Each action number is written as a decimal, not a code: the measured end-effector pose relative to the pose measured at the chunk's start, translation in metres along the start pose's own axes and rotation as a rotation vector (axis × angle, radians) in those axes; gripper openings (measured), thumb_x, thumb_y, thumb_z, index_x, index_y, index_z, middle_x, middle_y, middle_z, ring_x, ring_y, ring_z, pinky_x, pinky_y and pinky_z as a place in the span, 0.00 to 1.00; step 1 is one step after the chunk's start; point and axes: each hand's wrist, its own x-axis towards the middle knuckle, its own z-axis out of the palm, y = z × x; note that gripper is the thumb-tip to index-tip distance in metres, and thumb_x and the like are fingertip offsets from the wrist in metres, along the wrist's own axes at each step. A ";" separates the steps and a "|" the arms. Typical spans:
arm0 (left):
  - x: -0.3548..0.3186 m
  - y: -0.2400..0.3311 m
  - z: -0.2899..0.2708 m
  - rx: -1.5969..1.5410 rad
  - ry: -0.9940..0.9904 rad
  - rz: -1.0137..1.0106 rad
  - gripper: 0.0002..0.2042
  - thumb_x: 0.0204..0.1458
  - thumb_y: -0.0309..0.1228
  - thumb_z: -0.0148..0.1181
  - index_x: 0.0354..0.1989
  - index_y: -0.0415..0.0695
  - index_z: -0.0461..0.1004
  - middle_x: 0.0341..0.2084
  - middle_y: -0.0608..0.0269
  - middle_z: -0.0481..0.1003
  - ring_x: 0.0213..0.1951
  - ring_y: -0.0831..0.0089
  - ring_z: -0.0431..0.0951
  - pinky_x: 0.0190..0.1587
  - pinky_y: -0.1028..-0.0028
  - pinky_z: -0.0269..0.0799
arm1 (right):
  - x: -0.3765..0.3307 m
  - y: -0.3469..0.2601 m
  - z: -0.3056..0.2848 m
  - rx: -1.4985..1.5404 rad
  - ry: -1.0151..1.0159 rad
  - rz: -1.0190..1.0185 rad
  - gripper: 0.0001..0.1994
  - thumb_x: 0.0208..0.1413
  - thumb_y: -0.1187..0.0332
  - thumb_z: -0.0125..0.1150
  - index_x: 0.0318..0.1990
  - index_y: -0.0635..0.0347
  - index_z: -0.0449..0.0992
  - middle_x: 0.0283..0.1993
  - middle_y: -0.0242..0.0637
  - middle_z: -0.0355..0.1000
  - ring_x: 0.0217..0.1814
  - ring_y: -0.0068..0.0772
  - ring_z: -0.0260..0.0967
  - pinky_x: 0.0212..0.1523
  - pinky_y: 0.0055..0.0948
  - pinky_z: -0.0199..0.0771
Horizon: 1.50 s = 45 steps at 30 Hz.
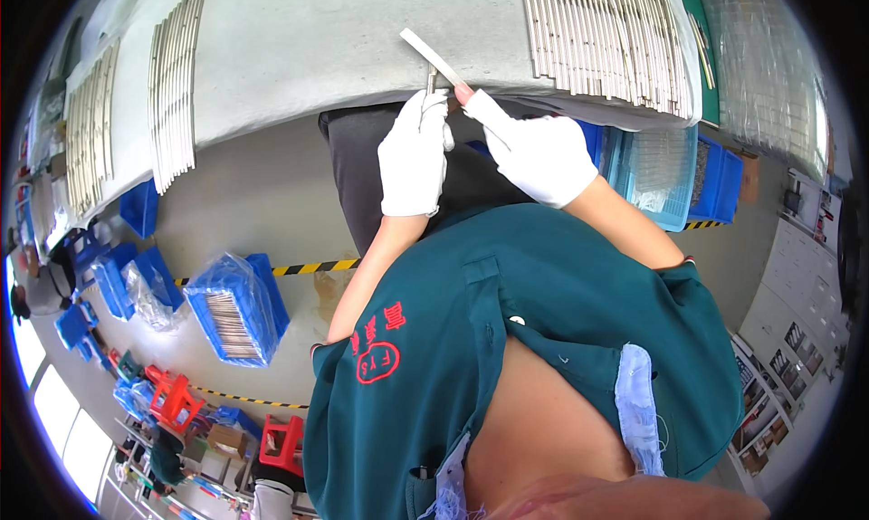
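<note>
Both my hands wear white gloves and meet at the near edge of the grey-covered table. My left hand point(415, 155) is closed around a thin metal rod point(431, 79); only a short end shows above the fingers. My right hand point(541, 156), with a bare fingertip showing through the glove, grips a flat white strip point(429, 56). The strip slants up and left over the table, its lower end near the rod's tip. Rows of slender silvery rods lie to the right point(602, 45) and left point(175, 90) on the table.
Another row of rods point(90, 126) lies farther left. Blue and light-blue crates point(674, 181) stand below the table at right. Clear plastic-wrapped material point(769, 67) is at the far right. On the floor at left sits a bagged blue crate point(264, 289) of rods, near red stools point(282, 443).
</note>
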 end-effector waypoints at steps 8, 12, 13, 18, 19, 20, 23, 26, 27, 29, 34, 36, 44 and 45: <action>-0.001 -0.001 0.000 -0.029 -0.007 -0.031 0.13 0.57 0.35 0.49 0.45 0.42 0.72 0.14 0.72 0.66 0.09 0.86 0.56 0.11 0.82 0.49 | 0.007 -0.004 0.009 0.031 0.074 0.041 0.28 0.52 0.68 0.52 0.63 0.40 0.58 0.09 0.28 0.58 0.07 0.27 0.57 0.10 0.26 0.58; -0.002 0.000 0.001 -0.031 0.007 -0.034 0.13 0.57 0.35 0.48 0.45 0.43 0.72 0.14 0.72 0.66 0.09 0.86 0.56 0.10 0.82 0.49 | 0.003 -0.004 0.007 0.025 0.085 0.028 0.27 0.52 0.69 0.51 0.62 0.40 0.61 0.10 0.29 0.60 0.07 0.27 0.57 0.11 0.26 0.59; -0.002 0.002 0.000 -0.030 0.004 -0.034 0.13 0.57 0.35 0.48 0.45 0.43 0.72 0.14 0.72 0.66 0.09 0.86 0.56 0.10 0.82 0.49 | 0.011 -0.005 0.007 0.047 0.121 0.037 0.26 0.52 0.69 0.52 0.61 0.40 0.63 0.10 0.29 0.60 0.07 0.27 0.57 0.11 0.25 0.59; -0.003 0.016 -0.003 -0.059 -0.037 -0.217 0.12 0.57 0.33 0.49 0.43 0.39 0.72 0.16 0.68 0.67 0.18 0.83 0.64 0.24 0.81 0.62 | 0.006 -0.004 0.007 0.057 0.036 0.022 0.26 0.55 0.64 0.49 0.63 0.46 0.56 0.15 0.27 0.66 0.11 0.29 0.64 0.12 0.28 0.62; -0.003 0.015 -0.003 -0.060 -0.034 -0.218 0.12 0.57 0.33 0.49 0.43 0.39 0.72 0.16 0.68 0.67 0.18 0.83 0.64 0.24 0.81 0.62 | 0.000 -0.003 0.005 0.029 0.004 0.026 0.26 0.54 0.67 0.50 0.63 0.44 0.58 0.13 0.29 0.64 0.10 0.28 0.62 0.12 0.26 0.61; -0.003 0.012 -0.002 -0.041 -0.020 -0.160 0.12 0.57 0.33 0.49 0.43 0.39 0.72 0.16 0.68 0.68 0.18 0.83 0.64 0.23 0.81 0.61 | -0.003 -0.003 0.003 0.000 -0.028 0.029 0.27 0.53 0.70 0.51 0.62 0.43 0.61 0.12 0.30 0.61 0.09 0.27 0.60 0.12 0.25 0.60; -0.002 0.004 -0.001 -0.004 -0.013 -0.057 0.13 0.57 0.34 0.49 0.45 0.41 0.72 0.15 0.70 0.67 0.13 0.85 0.60 0.16 0.82 0.55 | 0.014 -0.001 0.006 0.109 0.080 0.046 0.27 0.52 0.70 0.52 0.62 0.46 0.61 0.18 0.34 0.67 0.10 0.29 0.61 0.13 0.27 0.62; -0.003 0.006 -0.003 -0.011 -0.029 -0.059 0.12 0.57 0.34 0.49 0.44 0.42 0.72 0.15 0.70 0.67 0.12 0.86 0.59 0.15 0.82 0.54 | 0.010 0.012 0.011 0.053 0.051 -0.044 0.22 0.50 0.72 0.53 0.56 0.55 0.68 0.31 0.34 0.73 0.12 0.28 0.62 0.13 0.26 0.62; -0.002 0.008 -0.004 -0.035 -0.044 -0.110 0.12 0.56 0.33 0.49 0.43 0.40 0.73 0.17 0.69 0.69 0.15 0.85 0.62 0.20 0.82 0.58 | 0.008 0.014 0.011 0.018 0.036 -0.100 0.21 0.49 0.72 0.53 0.54 0.59 0.69 0.34 0.33 0.74 0.13 0.27 0.63 0.13 0.26 0.62; -0.003 0.008 -0.003 -0.035 -0.035 -0.120 0.12 0.56 0.33 0.49 0.43 0.40 0.73 0.16 0.69 0.68 0.15 0.85 0.61 0.19 0.82 0.57 | -0.002 0.011 0.012 0.041 0.064 -0.078 0.21 0.49 0.73 0.53 0.53 0.59 0.70 0.34 0.32 0.74 0.12 0.27 0.62 0.13 0.26 0.62; -0.004 0.017 -0.003 -0.107 -0.041 -0.224 0.12 0.57 0.34 0.49 0.43 0.42 0.73 0.15 0.71 0.67 0.12 0.86 0.58 0.14 0.83 0.53 | 0.003 -0.003 0.006 0.086 0.027 0.016 0.24 0.48 0.72 0.54 0.56 0.56 0.68 0.29 0.30 0.73 0.09 0.25 0.58 0.11 0.24 0.59; -0.004 0.018 -0.002 -0.125 -0.040 -0.197 0.12 0.57 0.34 0.48 0.43 0.42 0.73 0.15 0.72 0.66 0.10 0.87 0.56 0.12 0.83 0.50 | 0.008 0.000 0.017 0.072 0.107 0.007 0.26 0.52 0.68 0.52 0.61 0.50 0.59 0.19 0.28 0.67 0.08 0.25 0.58 0.10 0.25 0.58; -0.002 0.017 -0.004 -0.189 -0.080 -0.202 0.12 0.57 0.33 0.48 0.44 0.41 0.73 0.15 0.71 0.66 0.10 0.87 0.56 0.12 0.83 0.50 | 0.001 0.000 0.027 0.006 0.052 0.022 0.32 0.55 0.61 0.52 0.66 0.47 0.49 0.11 0.30 0.64 0.08 0.28 0.61 0.09 0.28 0.58; -0.003 0.018 -0.004 -0.195 -0.079 -0.206 0.12 0.57 0.33 0.48 0.44 0.42 0.73 0.15 0.71 0.66 0.10 0.87 0.56 0.12 0.83 0.50 | 0.003 0.003 0.031 0.005 0.053 0.024 0.32 0.55 0.61 0.52 0.66 0.47 0.49 0.11 0.30 0.64 0.08 0.28 0.61 0.09 0.28 0.58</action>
